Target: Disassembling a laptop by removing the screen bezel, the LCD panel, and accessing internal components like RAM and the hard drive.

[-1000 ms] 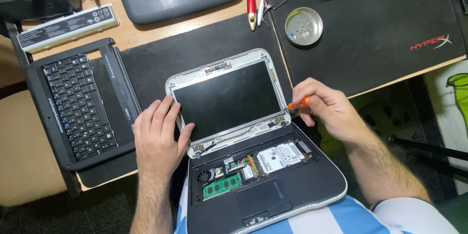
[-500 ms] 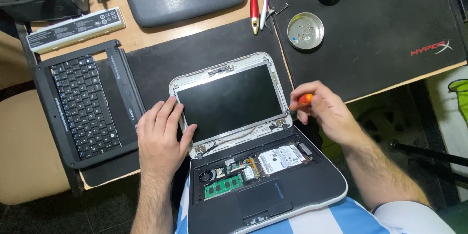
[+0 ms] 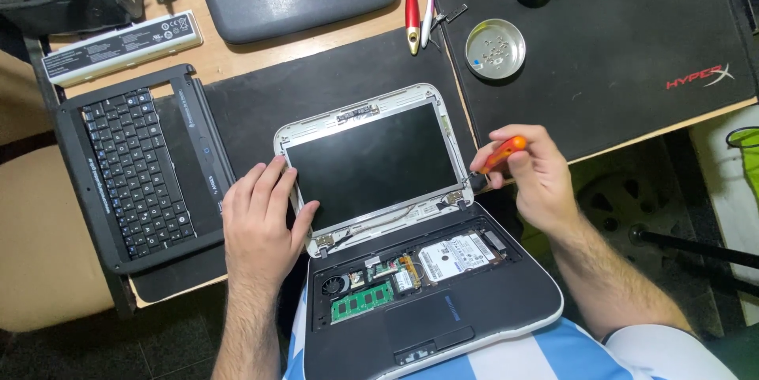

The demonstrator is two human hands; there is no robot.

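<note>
Small laptop [image 3: 411, 238], white-rimmed, keyboard removed, green circuit boards exposed, rests on the lap at the table's near edge. Left hand [image 3: 257, 218] lies flat, fingers spread, on the glossy screen's left bezel. Right hand [image 3: 534, 178] is closed around an orange-handled screwdriver [image 3: 496, 160] at the right hinge.

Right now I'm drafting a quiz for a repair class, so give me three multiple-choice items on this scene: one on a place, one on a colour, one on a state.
1. Where does the round metal tin sit?
A. On the black mat, beyond the screen
B. On the detached keyboard
C. Inside the laptop base

2. What colour is the screwdriver handle in the right hand?
A. Blue
B. Orange
C. Green

3. What state is the laptop in?
A. Lid shut
B. Keyboard fitted
C. Keyboard off, insides bare

Answers: 1 A, the tin lies on the mat above the screen. 2 B, the handle shows orange between the fingers. 3 C, the keyboard lies aside while the left hand steadies the screen frame.
</note>
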